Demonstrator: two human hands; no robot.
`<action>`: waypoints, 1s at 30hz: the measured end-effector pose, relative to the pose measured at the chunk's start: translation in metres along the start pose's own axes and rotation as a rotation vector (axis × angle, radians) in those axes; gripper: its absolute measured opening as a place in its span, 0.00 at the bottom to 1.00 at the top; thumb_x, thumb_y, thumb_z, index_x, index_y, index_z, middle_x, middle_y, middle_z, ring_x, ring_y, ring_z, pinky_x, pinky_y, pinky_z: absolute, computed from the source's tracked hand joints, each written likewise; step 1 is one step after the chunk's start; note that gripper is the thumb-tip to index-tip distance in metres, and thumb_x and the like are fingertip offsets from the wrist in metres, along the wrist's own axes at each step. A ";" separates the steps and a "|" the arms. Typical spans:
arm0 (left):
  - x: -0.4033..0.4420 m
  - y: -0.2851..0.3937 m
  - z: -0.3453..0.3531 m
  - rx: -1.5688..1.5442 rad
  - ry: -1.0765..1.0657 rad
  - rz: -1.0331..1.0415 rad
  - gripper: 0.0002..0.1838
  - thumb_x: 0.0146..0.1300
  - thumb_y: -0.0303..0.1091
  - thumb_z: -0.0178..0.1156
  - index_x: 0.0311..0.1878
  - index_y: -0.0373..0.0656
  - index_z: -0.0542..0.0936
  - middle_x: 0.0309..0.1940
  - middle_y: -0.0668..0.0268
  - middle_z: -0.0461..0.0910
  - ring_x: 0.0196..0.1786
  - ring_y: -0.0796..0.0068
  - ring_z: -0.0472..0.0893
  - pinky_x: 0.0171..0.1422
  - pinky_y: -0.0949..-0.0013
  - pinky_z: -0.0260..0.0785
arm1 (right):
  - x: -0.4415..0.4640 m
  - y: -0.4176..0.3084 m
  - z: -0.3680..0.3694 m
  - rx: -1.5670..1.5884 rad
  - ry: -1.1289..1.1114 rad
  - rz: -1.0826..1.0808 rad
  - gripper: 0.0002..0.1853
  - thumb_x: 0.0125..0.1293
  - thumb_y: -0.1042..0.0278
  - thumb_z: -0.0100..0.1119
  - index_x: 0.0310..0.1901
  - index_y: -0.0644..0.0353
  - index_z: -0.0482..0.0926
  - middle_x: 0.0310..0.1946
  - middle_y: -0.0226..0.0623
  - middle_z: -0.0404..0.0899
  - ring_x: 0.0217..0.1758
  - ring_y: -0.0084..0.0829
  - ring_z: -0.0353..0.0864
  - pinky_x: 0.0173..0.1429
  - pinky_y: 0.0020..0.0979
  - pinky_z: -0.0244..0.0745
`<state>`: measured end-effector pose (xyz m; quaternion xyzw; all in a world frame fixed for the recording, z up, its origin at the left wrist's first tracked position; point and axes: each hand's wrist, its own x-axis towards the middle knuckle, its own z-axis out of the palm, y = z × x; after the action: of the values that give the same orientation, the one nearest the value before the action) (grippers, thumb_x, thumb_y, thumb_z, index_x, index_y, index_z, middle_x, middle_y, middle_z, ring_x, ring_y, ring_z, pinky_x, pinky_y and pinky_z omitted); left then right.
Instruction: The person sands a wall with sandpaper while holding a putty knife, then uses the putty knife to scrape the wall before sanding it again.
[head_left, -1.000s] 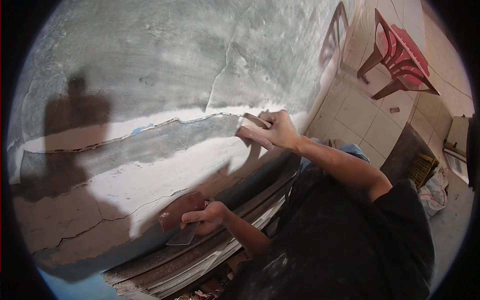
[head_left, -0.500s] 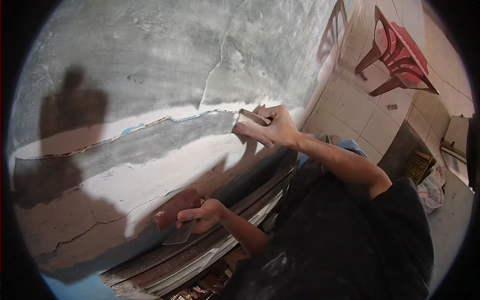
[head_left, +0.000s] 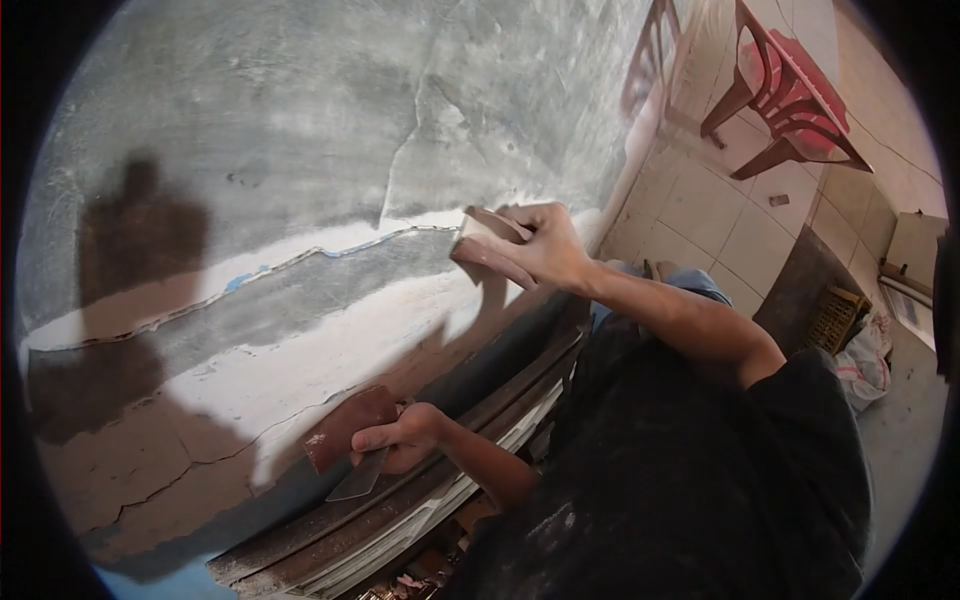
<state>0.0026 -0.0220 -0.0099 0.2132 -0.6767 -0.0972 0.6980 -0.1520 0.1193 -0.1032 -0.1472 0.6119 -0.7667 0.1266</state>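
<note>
My right hand (head_left: 552,248) is closed round a bent piece of sandpaper (head_left: 490,250), its pale inner face partly showing. It is at the grey wall (head_left: 300,130), by the right end of a long crack (head_left: 290,262) with white filler-like patches around it. Whether the paper touches the wall is hard to tell. Lower down, my left hand (head_left: 405,437) grips a reddish-brown sheet that looks like sandpaper (head_left: 345,428) together with a thin, flat scraper blade (head_left: 358,478). The scraper's handle end is hidden in the fingers.
Below my left hand lie long dark and pale boards (head_left: 430,500) along the wall's foot. A red plastic chair (head_left: 790,105) stands on the tiled floor (head_left: 700,220). A yellow crate (head_left: 835,318) and a white sack (head_left: 865,370) are at the right. My shadow falls on the wall.
The view has shifted slightly. My right hand has moved a little over the wall with the sandpaper, which is tilted more towards me. My left hand keeps its hold, almost still.
</note>
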 end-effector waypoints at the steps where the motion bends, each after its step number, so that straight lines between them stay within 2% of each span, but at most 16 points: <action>1: 0.000 -0.001 -0.003 0.029 -0.009 0.001 0.23 0.74 0.48 0.48 0.42 0.32 0.68 0.29 0.63 0.74 0.25 0.81 0.74 0.20 0.83 0.67 | 0.003 0.005 0.003 0.022 0.002 -0.011 0.18 0.57 0.59 0.72 0.21 0.64 0.79 0.14 0.23 0.73 0.22 0.09 0.66 0.22 0.22 0.60; 8: 0.002 0.008 0.006 0.013 -0.002 0.063 0.22 0.74 0.48 0.47 0.40 0.32 0.69 0.27 0.64 0.73 0.23 0.81 0.74 0.20 0.83 0.67 | 0.010 0.004 0.005 -0.026 -0.038 0.055 0.17 0.58 0.60 0.71 0.21 0.64 0.79 0.15 0.20 0.70 0.23 0.09 0.65 0.23 0.21 0.59; 11: 0.002 0.007 0.004 0.047 0.037 0.051 0.22 0.74 0.48 0.47 0.39 0.33 0.70 0.27 0.65 0.73 0.23 0.81 0.73 0.20 0.82 0.67 | 0.025 -0.010 0.015 0.063 -0.015 -0.105 0.17 0.58 0.61 0.71 0.22 0.64 0.80 0.15 0.20 0.70 0.22 0.09 0.65 0.22 0.21 0.59; 12: 0.000 -0.001 -0.002 0.077 0.035 -0.003 0.22 0.74 0.48 0.47 0.38 0.33 0.70 0.26 0.65 0.72 0.24 0.81 0.73 0.20 0.81 0.66 | 0.023 -0.015 0.012 0.010 -0.017 -0.100 0.17 0.58 0.59 0.72 0.22 0.64 0.80 0.14 0.20 0.71 0.22 0.10 0.65 0.22 0.21 0.59; 15: 0.003 0.001 -0.002 0.044 0.018 0.044 0.23 0.74 0.49 0.47 0.37 0.33 0.70 0.26 0.65 0.72 0.24 0.81 0.73 0.20 0.81 0.66 | 0.010 0.007 0.001 -0.105 -0.047 -0.035 0.17 0.57 0.58 0.73 0.22 0.64 0.80 0.15 0.20 0.71 0.22 0.10 0.65 0.22 0.21 0.59; 16: 0.003 0.002 0.000 0.047 0.026 0.043 0.23 0.74 0.49 0.47 0.37 0.34 0.70 0.26 0.65 0.72 0.24 0.81 0.73 0.20 0.81 0.66 | 0.008 0.013 0.001 -0.036 -0.063 0.084 0.18 0.56 0.58 0.73 0.22 0.64 0.80 0.14 0.21 0.70 0.22 0.10 0.65 0.22 0.21 0.59; 19: 0.003 0.000 0.003 0.036 0.034 0.051 0.23 0.74 0.49 0.47 0.38 0.34 0.70 0.27 0.65 0.72 0.24 0.81 0.73 0.20 0.81 0.65 | 0.011 0.013 -0.005 -0.143 -0.061 -0.059 0.18 0.56 0.57 0.73 0.22 0.64 0.80 0.14 0.21 0.70 0.23 0.10 0.65 0.23 0.22 0.59; 22: 0.002 -0.003 0.001 0.015 0.041 0.041 0.23 0.74 0.49 0.47 0.38 0.34 0.69 0.28 0.65 0.72 0.24 0.81 0.73 0.20 0.81 0.66 | 0.013 -0.015 0.003 -0.076 -0.055 0.032 0.19 0.58 0.57 0.71 0.22 0.65 0.79 0.14 0.22 0.70 0.23 0.10 0.65 0.24 0.22 0.60; 25: 0.002 0.005 0.005 0.015 0.052 0.003 0.23 0.74 0.50 0.46 0.39 0.35 0.69 0.29 0.65 0.73 0.24 0.81 0.72 0.20 0.81 0.66 | 0.016 -0.012 0.007 -0.043 -0.039 -0.033 0.18 0.61 0.57 0.69 0.23 0.64 0.80 0.13 0.22 0.69 0.22 0.10 0.65 0.23 0.22 0.60; 26: 0.001 0.004 0.003 0.032 0.047 -0.009 0.23 0.74 0.50 0.46 0.39 0.35 0.69 0.29 0.65 0.73 0.24 0.81 0.72 0.21 0.81 0.66 | 0.014 -0.007 0.003 -0.107 -0.042 -0.034 0.18 0.62 0.57 0.68 0.23 0.64 0.80 0.12 0.22 0.69 0.21 0.10 0.65 0.23 0.22 0.60; 29: 0.001 -0.003 0.000 0.012 0.059 -0.032 0.22 0.74 0.50 0.46 0.39 0.36 0.69 0.27 0.66 0.72 0.22 0.82 0.70 0.20 0.80 0.63 | 0.001 0.018 -0.016 -0.237 0.008 0.109 0.24 0.58 0.45 0.67 0.26 0.64 0.81 0.13 0.37 0.72 0.19 0.17 0.67 0.25 0.30 0.67; 30: 0.001 -0.003 -0.001 0.001 0.042 -0.058 0.22 0.75 0.50 0.45 0.39 0.36 0.69 0.26 0.66 0.72 0.22 0.82 0.70 0.19 0.80 0.62 | -0.001 0.017 -0.028 -0.284 -0.007 0.182 0.25 0.59 0.45 0.66 0.25 0.64 0.81 0.13 0.37 0.73 0.19 0.18 0.68 0.26 0.30 0.68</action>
<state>0.0043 -0.0247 -0.0098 0.2353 -0.6555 -0.1126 0.7087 -0.1618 0.1411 -0.1259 -0.1103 0.7245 -0.6574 0.1754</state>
